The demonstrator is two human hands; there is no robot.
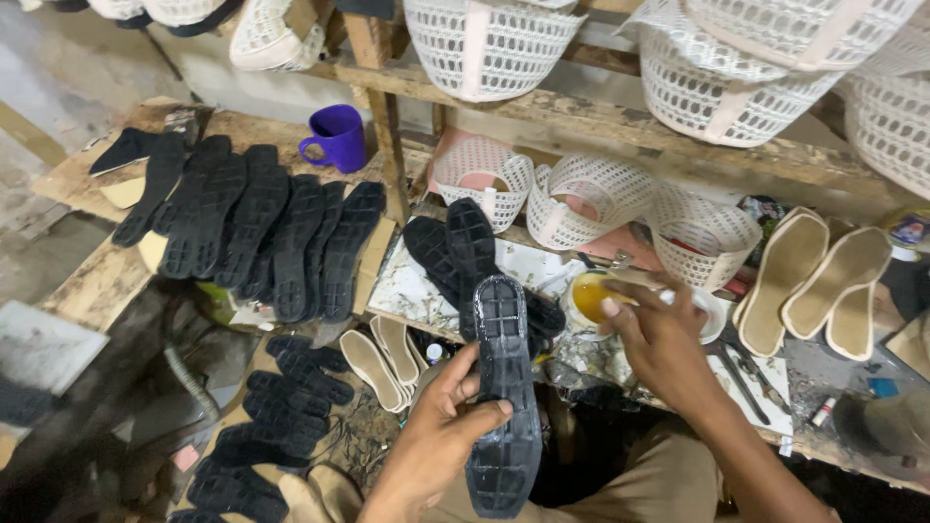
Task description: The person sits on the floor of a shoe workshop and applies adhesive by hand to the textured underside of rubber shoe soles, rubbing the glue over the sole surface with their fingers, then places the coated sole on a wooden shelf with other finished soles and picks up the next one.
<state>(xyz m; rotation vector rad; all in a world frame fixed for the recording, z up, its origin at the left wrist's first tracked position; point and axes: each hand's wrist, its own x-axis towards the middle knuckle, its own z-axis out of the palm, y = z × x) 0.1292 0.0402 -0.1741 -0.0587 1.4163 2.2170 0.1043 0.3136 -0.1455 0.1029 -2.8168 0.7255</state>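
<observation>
Head view shows the left hand (pixel 441 431) with fingers wrapped around a black rubber sole (pixel 502 387) (shiny, ridged tread up) above the bench (pixel 417 291); right hand (pixel 659 339) fingers pinch something small at a glue pot (pixel 591 295).

Black ridged rubber sole (pixel 504 387), frame centre; purple plastic mug (pixel 336 138) upper left; white perforated mesh shoe uppers (pixel 581 199); tan insoles (pixel 787 276) right.

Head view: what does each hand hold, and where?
Left hand grips a black shoe sole around its middle. Right hand reaches to the glue pot; any hold is hidden.
</observation>
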